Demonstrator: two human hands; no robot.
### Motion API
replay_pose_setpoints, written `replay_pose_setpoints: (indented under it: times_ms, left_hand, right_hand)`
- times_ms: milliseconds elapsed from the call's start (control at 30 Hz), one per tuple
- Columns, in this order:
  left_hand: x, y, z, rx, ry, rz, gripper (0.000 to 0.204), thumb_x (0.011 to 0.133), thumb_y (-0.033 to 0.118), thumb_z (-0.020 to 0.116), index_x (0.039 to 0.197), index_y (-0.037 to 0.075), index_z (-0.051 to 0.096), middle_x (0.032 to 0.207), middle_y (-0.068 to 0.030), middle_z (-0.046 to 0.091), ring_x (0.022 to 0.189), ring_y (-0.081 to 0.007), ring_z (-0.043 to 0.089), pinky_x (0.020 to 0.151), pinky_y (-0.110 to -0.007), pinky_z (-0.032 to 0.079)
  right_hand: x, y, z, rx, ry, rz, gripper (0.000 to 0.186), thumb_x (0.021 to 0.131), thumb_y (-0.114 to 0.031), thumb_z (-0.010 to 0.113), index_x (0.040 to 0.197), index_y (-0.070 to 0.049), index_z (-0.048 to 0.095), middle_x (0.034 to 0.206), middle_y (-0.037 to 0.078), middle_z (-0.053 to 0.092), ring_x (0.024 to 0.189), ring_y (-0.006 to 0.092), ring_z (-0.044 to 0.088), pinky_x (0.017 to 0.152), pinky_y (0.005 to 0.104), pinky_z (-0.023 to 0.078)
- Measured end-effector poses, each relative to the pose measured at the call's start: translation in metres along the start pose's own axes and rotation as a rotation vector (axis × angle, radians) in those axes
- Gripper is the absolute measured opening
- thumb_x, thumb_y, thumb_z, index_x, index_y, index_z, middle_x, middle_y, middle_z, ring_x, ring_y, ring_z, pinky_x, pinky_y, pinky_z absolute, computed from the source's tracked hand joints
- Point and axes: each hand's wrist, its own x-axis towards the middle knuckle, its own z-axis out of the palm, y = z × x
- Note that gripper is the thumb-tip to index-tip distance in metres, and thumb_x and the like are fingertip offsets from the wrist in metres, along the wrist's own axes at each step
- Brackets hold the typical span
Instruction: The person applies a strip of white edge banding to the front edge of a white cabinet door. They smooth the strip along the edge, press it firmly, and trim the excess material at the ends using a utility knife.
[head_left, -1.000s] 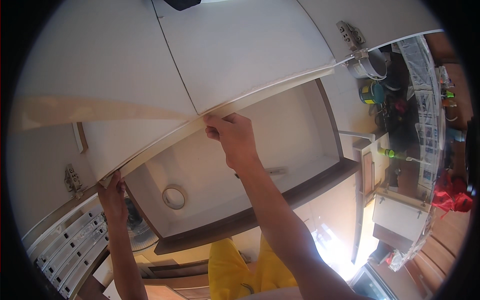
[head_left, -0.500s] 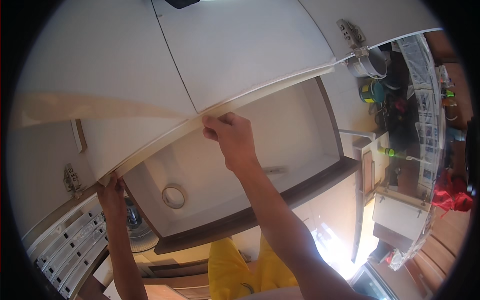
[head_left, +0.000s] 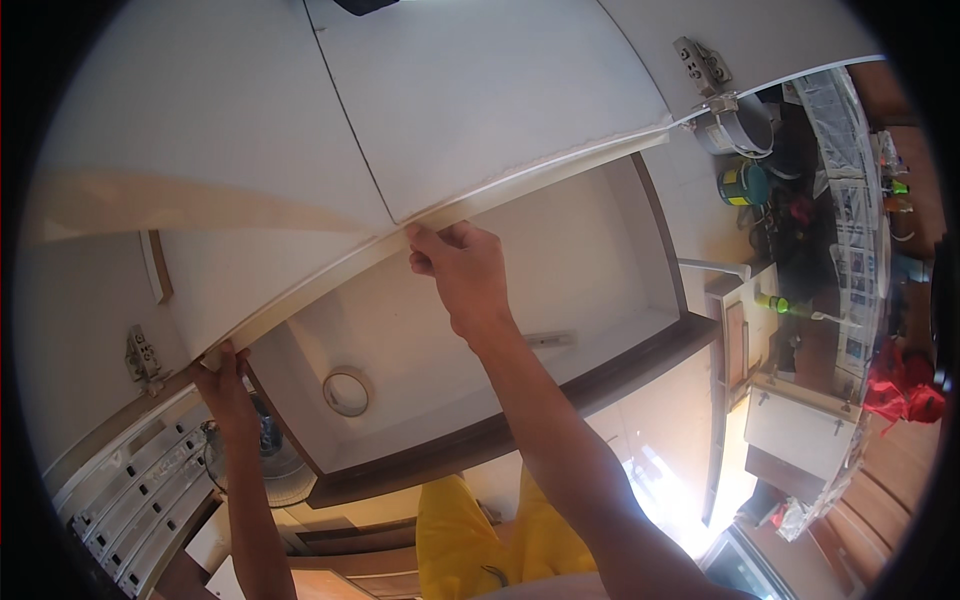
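Observation:
A pale beige tape strip [head_left: 320,287] runs along the front edge of a white cabinet panel [head_left: 500,110]. At its left end, the fingers of my left hand [head_left: 226,386] are closed on the strip and panel edge. Near the middle, my right hand [head_left: 468,278] is closed in a pinch against the same strip, just below the seam between two panels. Beneath my hands lies an open drawer-like box [head_left: 470,420] with white insides and a dark brown rim. Inside it rest a tape roll [head_left: 347,391] and a small pale flat piece [head_left: 550,341].
Metal hinges [head_left: 703,66] stick out at upper right and at left. A fan [head_left: 285,470] and a silver ladder-like frame [head_left: 140,490] stand at lower left. Pots, a green can [head_left: 743,184] and a red bag [head_left: 903,382] are at right. A beige curved band [head_left: 190,205] crosses the upper-left panel.
My left hand has shifted slightly at the strip's left end, its wrist tilting, so more of the fan shows. My right hand has barely moved along the edge.

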Motion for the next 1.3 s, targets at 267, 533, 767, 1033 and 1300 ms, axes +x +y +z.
replay_pose_setpoints:
  times_ms: [267,533,767,1033,1300]
  left_hand:
    - [-0.003,-0.006,0.000,0.023,-0.003,0.044,0.054,0.104,0.022,0.063,0.144,0.003,0.034,0.124,-0.0095,0.056,0.101,-0.0174,0.063,0.091,-0.036,0.051]
    - [0.003,-0.020,-0.009,-0.038,0.028,0.145,0.055,0.101,0.023,0.067,0.140,0.001,0.035,0.125,-0.0112,0.055,0.102,-0.0174,0.063,0.093,-0.035,0.053]
    - [-0.007,0.000,0.002,-0.133,0.050,0.008,0.062,0.096,0.021,0.073,0.136,-0.002,0.032,0.120,-0.0142,0.057,0.102,-0.0210,0.064,0.092,-0.033,0.054]
    - [-0.016,-0.005,0.010,-0.700,0.124,-0.178,0.056,0.092,0.012,0.076,0.126,0.002,0.034,0.106,-0.0123,0.062,0.098,-0.0184,0.062,0.090,-0.033,0.052]
    - [-0.011,-0.018,0.006,-0.875,0.094,-0.347,0.024,0.093,0.007,0.073,0.110,0.004,0.055,0.101,-0.0046,0.063,0.092,-0.0134,0.061,0.086,-0.028,0.051]
  right_hand:
    - [0.009,0.004,-0.011,-0.142,-0.026,-0.021,0.037,0.086,-0.027,0.083,0.092,0.007,0.069,0.077,0.007,0.067,0.070,0.0126,0.064,0.068,0.0258,0.053]
    - [-0.005,0.035,0.000,-0.045,-0.191,-0.133,0.032,0.089,-0.022,0.079,0.104,0.004,0.066,0.094,0.009,0.069,0.082,0.0131,0.065,0.073,0.0285,0.050]
    - [-0.015,0.058,0.041,0.135,-0.348,0.034,0.032,0.087,-0.019,0.080,0.106,0.002,0.066,0.092,0.005,0.067,0.080,0.0118,0.057,0.074,0.0282,0.047]
    - [-0.036,0.080,0.096,0.154,-0.386,0.080,0.023,0.092,-0.021,0.075,0.104,-0.004,0.066,0.093,0.002,0.062,0.087,0.0119,0.058,0.080,0.0262,0.048]
    - [-0.049,0.078,0.120,0.053,-0.265,0.106,0.021,0.093,-0.021,0.074,0.102,-0.003,0.066,0.095,0.002,0.063,0.089,0.0130,0.059,0.082,0.0290,0.050]
